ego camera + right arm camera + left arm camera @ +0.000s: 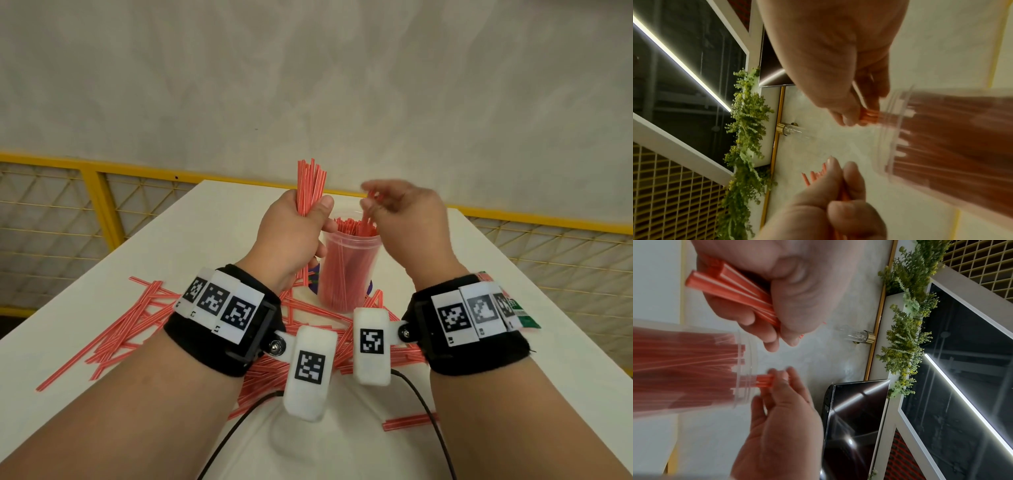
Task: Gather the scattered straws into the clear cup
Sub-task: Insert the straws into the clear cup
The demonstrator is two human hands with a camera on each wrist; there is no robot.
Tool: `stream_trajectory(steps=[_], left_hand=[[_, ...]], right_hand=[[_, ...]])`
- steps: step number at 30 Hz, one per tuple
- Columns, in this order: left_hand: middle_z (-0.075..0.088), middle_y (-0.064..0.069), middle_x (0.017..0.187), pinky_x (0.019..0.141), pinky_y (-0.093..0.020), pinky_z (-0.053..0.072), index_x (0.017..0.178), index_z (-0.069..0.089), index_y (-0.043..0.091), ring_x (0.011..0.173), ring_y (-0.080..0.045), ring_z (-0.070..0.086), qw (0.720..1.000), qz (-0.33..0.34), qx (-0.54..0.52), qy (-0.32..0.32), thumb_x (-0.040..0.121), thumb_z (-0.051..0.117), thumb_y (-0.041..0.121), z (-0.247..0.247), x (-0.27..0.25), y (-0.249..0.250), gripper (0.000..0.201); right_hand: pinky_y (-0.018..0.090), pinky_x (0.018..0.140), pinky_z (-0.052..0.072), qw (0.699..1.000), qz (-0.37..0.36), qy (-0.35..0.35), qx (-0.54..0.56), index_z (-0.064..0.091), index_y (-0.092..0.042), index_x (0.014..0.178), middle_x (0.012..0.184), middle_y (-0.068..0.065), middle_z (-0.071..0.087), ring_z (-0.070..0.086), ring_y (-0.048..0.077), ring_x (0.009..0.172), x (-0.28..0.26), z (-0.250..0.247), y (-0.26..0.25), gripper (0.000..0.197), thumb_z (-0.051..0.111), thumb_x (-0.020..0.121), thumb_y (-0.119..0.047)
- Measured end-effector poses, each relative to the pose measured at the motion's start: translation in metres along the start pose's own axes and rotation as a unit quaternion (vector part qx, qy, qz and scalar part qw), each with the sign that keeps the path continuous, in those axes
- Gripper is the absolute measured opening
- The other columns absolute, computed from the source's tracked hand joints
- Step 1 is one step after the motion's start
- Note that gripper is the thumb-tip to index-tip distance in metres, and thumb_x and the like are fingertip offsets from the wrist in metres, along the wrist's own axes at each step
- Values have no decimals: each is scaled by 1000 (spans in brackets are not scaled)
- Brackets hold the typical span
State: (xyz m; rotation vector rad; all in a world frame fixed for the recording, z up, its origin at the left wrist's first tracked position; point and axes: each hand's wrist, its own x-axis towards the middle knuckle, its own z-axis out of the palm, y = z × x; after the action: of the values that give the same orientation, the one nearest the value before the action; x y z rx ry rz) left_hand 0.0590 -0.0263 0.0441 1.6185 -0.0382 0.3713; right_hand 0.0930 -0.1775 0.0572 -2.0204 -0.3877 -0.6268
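Note:
A clear cup (pixel 349 270), packed with red-and-white straws, stands upright at the middle of the white table (pixel 212 219). My left hand (pixel 306 205) grips an upright bundle of straws (pixel 310 186) just left of the cup's rim. My right hand (pixel 368 196) pinches a few straws (pixel 367 214) whose lower ends are inside the cup's mouth. The left wrist view shows the bundle (pixel 731 293) in my fist and the pinched straws (pixel 765 381) at the cup's rim (pixel 744 369). Many scattered straws (pixel 120 329) lie on the table in front of and left of the cup.
A yellow mesh railing (pixel 102 192) runs behind and beside the table. Black cables (pixel 239 431) trail across the near edge. Two loose straws (pixel 407 420) lie at the near right. A purple object (pixel 313 277) sits partly hidden behind the cup's base.

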Motion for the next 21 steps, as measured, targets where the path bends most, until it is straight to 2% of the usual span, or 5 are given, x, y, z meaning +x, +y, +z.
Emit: stream_trajectory(steps=[3,6,13,17,21], left_hand=[[68,3,74,40,-22,42,94,55,26,40,-7,50,1000,-2,-5,0,98,53,36,0,0,0,11],[68,4,72,40,-23,42,94,55,26,41,-7,50,1000,-3,-8,-2,98,53,36,-1,0,0,11],[68,2,78,40,-23,42,95,56,27,41,-7,51,1000,-4,-3,7,97,54,38,-2,1,0,12],[68,3,76,40,-23,42,95,56,26,41,-8,51,1000,-2,-7,5,98,53,38,-3,2,-1,12],[67,5,70,39,-22,41,94,56,26,40,-8,50,1000,-7,-14,4,98,54,37,-2,2,-1,12]], right_hand=[[19,81,39,986,28,-104,-127,74,-25,104,109,-9,71,61,7,102,-3,3,4,19,59,92,-26],[21,85,41,991,33,-84,-95,74,-25,103,110,-9,70,60,7,104,-3,-2,0,19,58,93,-27],[32,62,43,952,-24,-247,-179,73,-6,89,64,2,60,54,13,60,-5,-14,-7,49,54,91,-52],[17,82,46,964,-24,-226,-138,76,-31,98,100,-14,72,62,0,96,-7,-23,-14,34,79,70,-50],[25,87,49,944,-30,-259,-201,73,-28,109,106,-12,72,62,4,100,-9,-20,-17,45,84,68,-42]])
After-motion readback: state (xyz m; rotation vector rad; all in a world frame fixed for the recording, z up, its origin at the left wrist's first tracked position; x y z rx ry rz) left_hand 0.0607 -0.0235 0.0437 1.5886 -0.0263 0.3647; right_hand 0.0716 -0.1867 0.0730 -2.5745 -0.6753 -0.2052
